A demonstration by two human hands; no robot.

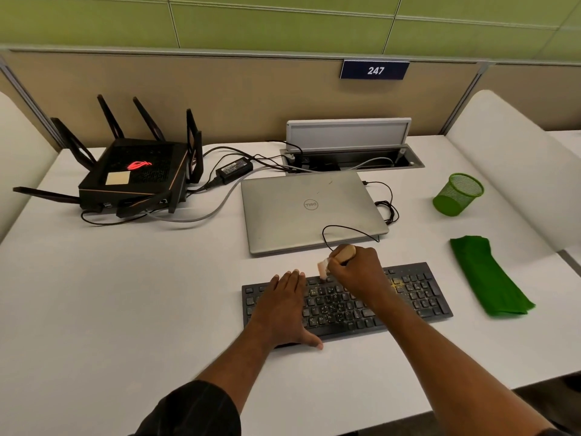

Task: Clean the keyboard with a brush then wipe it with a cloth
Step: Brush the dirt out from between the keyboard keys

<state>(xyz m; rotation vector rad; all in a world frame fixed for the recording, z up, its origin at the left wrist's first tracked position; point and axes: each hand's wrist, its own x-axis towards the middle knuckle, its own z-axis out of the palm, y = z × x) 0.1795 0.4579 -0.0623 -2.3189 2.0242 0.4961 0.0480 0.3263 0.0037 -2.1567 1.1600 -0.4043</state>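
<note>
Right hand (356,272) grips the wooden brush (333,261), bristles on the black keyboard's (418,294) top row; left hand (283,306) presses flat, steadying it. Best sweep short strokes toward the yellow crumbs; green cloth (489,278) waits right.

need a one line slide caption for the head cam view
Right hand holds a wooden-handled brush to the black keyboard while the left hand rests on it; green cloth lies alongside.

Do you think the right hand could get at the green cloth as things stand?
Probably yes: the cloth lies uncovered right of the keyboard, though the right hand grips the brush.
</note>
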